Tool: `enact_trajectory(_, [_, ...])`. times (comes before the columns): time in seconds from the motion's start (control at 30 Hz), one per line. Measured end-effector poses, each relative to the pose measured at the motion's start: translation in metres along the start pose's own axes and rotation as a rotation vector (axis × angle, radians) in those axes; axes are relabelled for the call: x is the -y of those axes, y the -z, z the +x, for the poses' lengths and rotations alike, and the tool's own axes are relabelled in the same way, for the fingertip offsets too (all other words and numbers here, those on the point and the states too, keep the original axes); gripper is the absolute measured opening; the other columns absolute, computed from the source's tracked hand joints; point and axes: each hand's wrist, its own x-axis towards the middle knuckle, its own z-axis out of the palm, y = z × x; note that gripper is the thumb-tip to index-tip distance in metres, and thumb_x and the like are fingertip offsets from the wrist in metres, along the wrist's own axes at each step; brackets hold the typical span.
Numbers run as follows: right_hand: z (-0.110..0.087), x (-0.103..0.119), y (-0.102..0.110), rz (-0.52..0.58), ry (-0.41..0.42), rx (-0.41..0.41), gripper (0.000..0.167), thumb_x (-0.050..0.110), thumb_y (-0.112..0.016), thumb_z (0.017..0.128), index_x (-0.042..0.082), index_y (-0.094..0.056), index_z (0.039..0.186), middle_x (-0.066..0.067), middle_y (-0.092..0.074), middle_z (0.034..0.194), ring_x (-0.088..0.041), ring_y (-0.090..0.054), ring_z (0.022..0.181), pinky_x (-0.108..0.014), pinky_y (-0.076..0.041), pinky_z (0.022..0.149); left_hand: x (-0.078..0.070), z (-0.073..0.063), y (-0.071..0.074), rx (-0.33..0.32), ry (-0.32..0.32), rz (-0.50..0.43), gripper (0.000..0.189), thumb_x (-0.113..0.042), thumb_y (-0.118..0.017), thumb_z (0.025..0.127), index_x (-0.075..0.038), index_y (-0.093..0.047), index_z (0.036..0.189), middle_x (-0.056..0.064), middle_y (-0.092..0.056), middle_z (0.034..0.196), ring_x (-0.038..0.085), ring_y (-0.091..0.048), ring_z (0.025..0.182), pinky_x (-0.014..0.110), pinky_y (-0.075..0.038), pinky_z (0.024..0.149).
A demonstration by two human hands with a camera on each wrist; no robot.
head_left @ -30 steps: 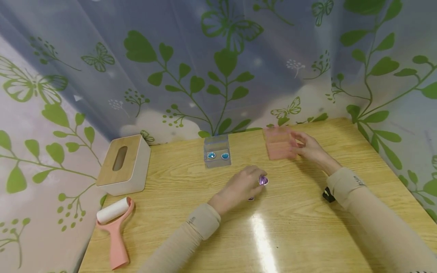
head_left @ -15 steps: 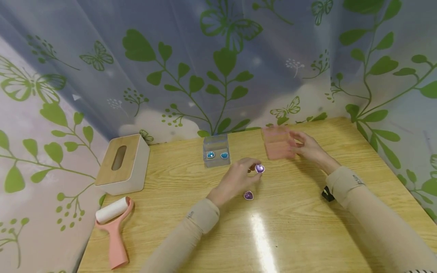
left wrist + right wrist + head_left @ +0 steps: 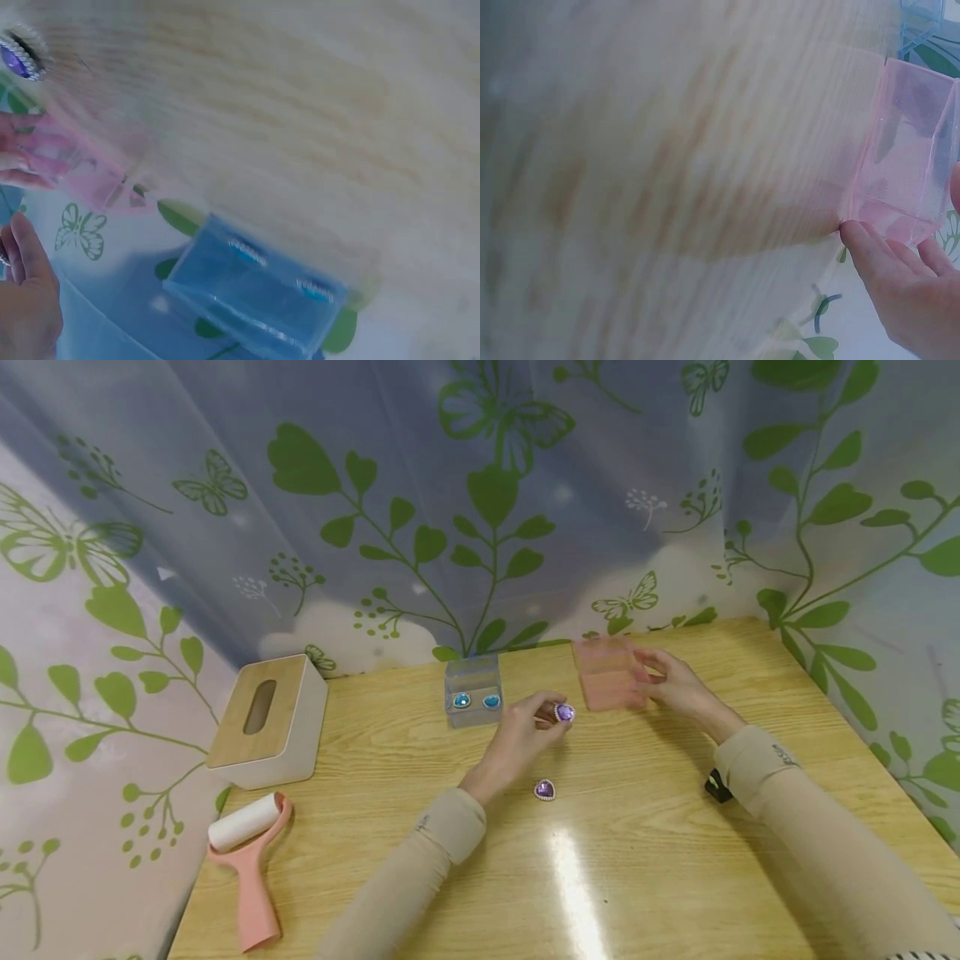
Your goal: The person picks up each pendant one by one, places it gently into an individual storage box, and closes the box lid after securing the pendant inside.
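My left hand (image 3: 517, 739) pinches a purple gem with a beaded silver rim (image 3: 564, 713) between thumb and fingers, above the table. A second purple gem, heart-shaped (image 3: 544, 790), lies on the wood below that hand. My right hand (image 3: 678, 689) holds the right side of a clear pink box (image 3: 609, 675); in the right wrist view the pink box (image 3: 904, 150) stands with fingers (image 3: 866, 251) at its end. To the left is a clear blue box (image 3: 474, 681), with two blue gems (image 3: 462, 700) in its front part. In the left wrist view my left hand (image 3: 30, 304) shows only partly.
A white tissue box with a wooden lid (image 3: 266, 718) stands at the table's left. Nearer lies a pink-handled lint roller (image 3: 251, 868). A small black object (image 3: 717, 787) sits beside my right sleeve. A patterned curtain (image 3: 420, 510) hangs behind the table.
My left hand has lifted the purple gem and moved away from me, toward the boxes. The second purple gem, partly hidden before, is uncovered. The right hand stays at the pink box.
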Motion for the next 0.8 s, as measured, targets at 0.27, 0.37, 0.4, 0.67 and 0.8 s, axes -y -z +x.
enact_trajectory(0.27, [-0.001, -0.001, 0.001, 0.002, 0.003, -0.002, 0.075, 0.006, -0.059, 0.106, -0.003, -0.015, 0.166, -0.03, -0.016, 0.173, -0.056, -0.028, 0.155, -0.062, -0.036, 0.124, -0.001, 0.002, -0.001, -0.083, 0.18, -0.21, 0.039, -0.01, -0.078, 0.095, -0.005, -0.069, 0.133, 0.01, -0.075, 0.105, 0.016, -0.071, 0.096, 0.022, -0.062, 0.085])
enact_trajectory(0.37, [-0.001, -0.001, 0.002, 0.001, -0.006, -0.004, 0.075, 0.008, -0.06, 0.107, -0.002, -0.016, 0.166, -0.029, -0.016, 0.174, -0.055, -0.028, 0.155, -0.06, -0.037, 0.124, -0.003, 0.004, 0.0, -0.096, 0.19, -0.233, 0.04, -0.008, -0.079, 0.094, -0.007, -0.069, 0.132, 0.011, -0.076, 0.107, 0.016, -0.072, 0.099, 0.022, -0.062, 0.086])
enact_trajectory(0.4, [-0.001, -0.001, 0.002, -0.004, -0.008, -0.005, 0.074, 0.008, -0.059, 0.106, -0.002, -0.016, 0.166, -0.029, -0.017, 0.173, -0.055, -0.028, 0.155, -0.057, -0.038, 0.124, -0.003, 0.005, 0.0, -0.098, 0.19, -0.231, 0.04, -0.007, -0.079, 0.093, -0.007, -0.069, 0.132, 0.011, -0.076, 0.107, 0.017, -0.072, 0.099, 0.022, -0.063, 0.086])
enact_trajectory(0.67, [-0.001, 0.0, 0.002, -0.012, 0.002, -0.012, 0.074, 0.006, -0.058, 0.106, -0.002, -0.017, 0.166, -0.028, -0.019, 0.173, -0.054, -0.029, 0.155, -0.055, -0.039, 0.124, -0.003, 0.015, 0.001, -0.087, 0.23, -0.222, 0.041, -0.012, -0.081, 0.093, -0.012, -0.068, 0.132, 0.005, -0.074, 0.111, 0.015, -0.072, 0.104, 0.025, -0.062, 0.087])
enact_trajectory(0.8, [0.0, 0.0, 0.0, 0.0, 0.019, -0.004, 0.074, 0.003, -0.057, 0.106, -0.002, -0.015, 0.167, -0.028, -0.016, 0.174, -0.057, -0.027, 0.154, -0.063, -0.034, 0.125, 0.001, 0.026, 0.001, -0.089, 0.222, -0.192, 0.039, -0.017, -0.082, 0.093, -0.014, -0.068, 0.129, 0.004, -0.073, 0.112, 0.015, -0.071, 0.102, 0.027, -0.062, 0.085])
